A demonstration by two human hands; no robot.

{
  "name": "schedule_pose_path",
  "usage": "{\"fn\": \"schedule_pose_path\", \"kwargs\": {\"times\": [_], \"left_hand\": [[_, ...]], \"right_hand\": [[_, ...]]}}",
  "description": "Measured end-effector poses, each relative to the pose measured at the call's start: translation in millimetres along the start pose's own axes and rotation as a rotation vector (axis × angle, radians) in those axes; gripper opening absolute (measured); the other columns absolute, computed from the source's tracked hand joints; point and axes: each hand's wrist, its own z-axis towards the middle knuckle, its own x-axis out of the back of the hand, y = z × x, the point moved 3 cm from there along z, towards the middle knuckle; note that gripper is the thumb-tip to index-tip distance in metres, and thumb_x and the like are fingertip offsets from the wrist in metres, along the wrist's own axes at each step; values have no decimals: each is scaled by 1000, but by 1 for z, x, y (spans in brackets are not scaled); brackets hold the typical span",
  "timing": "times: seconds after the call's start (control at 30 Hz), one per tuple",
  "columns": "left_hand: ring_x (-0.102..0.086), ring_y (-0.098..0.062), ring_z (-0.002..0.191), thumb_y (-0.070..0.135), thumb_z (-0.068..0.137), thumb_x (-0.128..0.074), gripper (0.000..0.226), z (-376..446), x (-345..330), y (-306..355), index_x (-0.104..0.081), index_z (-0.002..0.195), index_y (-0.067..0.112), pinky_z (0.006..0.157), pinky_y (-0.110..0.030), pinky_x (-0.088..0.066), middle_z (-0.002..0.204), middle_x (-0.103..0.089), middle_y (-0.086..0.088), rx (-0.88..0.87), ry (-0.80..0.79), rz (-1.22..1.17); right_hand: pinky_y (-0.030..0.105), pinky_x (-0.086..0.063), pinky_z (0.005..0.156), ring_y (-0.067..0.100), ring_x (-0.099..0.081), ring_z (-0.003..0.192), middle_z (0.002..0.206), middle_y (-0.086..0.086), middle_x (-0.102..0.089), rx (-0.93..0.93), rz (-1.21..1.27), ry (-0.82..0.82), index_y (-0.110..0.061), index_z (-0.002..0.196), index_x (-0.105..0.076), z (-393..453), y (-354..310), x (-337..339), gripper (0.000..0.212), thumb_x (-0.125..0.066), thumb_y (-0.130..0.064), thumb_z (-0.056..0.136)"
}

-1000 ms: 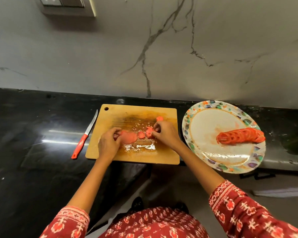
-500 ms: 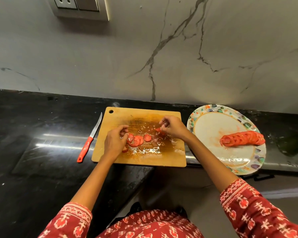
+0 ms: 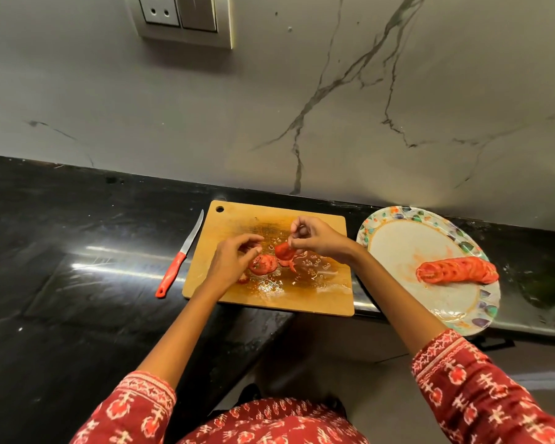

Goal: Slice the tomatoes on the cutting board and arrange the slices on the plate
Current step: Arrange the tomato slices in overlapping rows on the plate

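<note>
1. I see loose tomato slices lying on the wet cutting board.
2. My right hand pinches one slice just above the board.
3. My left hand hovers over the slices, fingers curled, grasping nothing I can see.
4. A row of slices rests on the plate.
5. The knife lies left of the board.

Grey veined marble wall, switch plate, glossy black counter.

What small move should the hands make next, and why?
Probably the right hand should carry its pinched tomato slice over to the plate, beside the row of slices there; more slices wait on the cutting board.
</note>
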Motion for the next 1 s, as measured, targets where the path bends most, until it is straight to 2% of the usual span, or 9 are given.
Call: {"fn": "schedule_pose_path", "kwargs": {"times": [0.17,0.23,0.37,0.5,0.6,0.73,0.8,0.87,1.0], "left_hand": [[-57,1,91,13,84,-64,24,-5,-1,4,-63,105,24,74,-14,-48,98,-64,8,-12,-94,-105],[-59,-3,91,11,84,-64,22,-5,0,3,-64,103,21,75,-17,-49,95,-65,6,-6,-109,-141],[-62,-19,88,12,83,-65,13,-4,3,-1,-66,94,18,78,-30,-50,90,-68,-5,62,-173,-153],[-61,-16,80,14,82,-66,7,-7,7,-5,-65,86,20,73,-27,-49,85,-67,-5,100,-180,-214],[-61,-12,78,13,82,-67,9,-8,12,-16,-65,83,23,72,-25,-50,83,-66,1,121,-108,-153],[-59,-6,85,14,81,-67,14,-8,15,-27,-70,95,16,71,-12,-43,96,-68,0,142,-53,21],[-58,-7,89,16,81,-68,20,-6,16,-29,-70,101,13,74,-12,-41,100,-68,0,151,-11,79],[-59,-8,89,15,80,-69,25,-3,18,-27,-68,105,11,75,-12,-43,100,-69,-2,162,39,31],[-62,-9,92,13,80,-68,30,1,17,-10,-65,111,15,79,-17,-50,99,-67,0,64,-8,-85]], "right_hand": [[20,-54,65,13,-61,76,84,5,-60,-3,136,-99,-13,92,-46,6,-7,-13,20,-55,5,88],[21,-52,65,13,-60,74,83,5,-59,-16,168,-132,-12,93,-45,8,-9,-18,20,-54,6,88],[20,-52,63,13,-59,74,83,5,-58,-21,150,-119,-13,93,-44,13,-9,-23,21,-54,5,89],[19,-52,61,13,-57,75,84,5,-56,-23,156,-116,-14,91,-43,16,-8,-28,21,-53,5,89],[17,-52,60,13,-56,74,83,5,-55,-26,138,-69,-15,90,-43,18,-6,-27,23,-52,6,89],[21,-49,62,13,-54,72,81,5,-54,-24,110,73,-15,90,-43,19,0,-17,23,-51,5,89],[21,-48,63,13,-53,73,80,5,-53,-26,94,96,-16,90,-42,19,1,-14,23,-51,5,89],[21,-48,62,13,-54,73,81,4,-54,-32,93,77,-17,90,-43,19,-1,-14,23,-52,5,89],[22,-48,63,13,-55,74,82,4,-56,-17,67,-4,-15,93,-42,23,-8,-25,21,-54,2,89]]}}
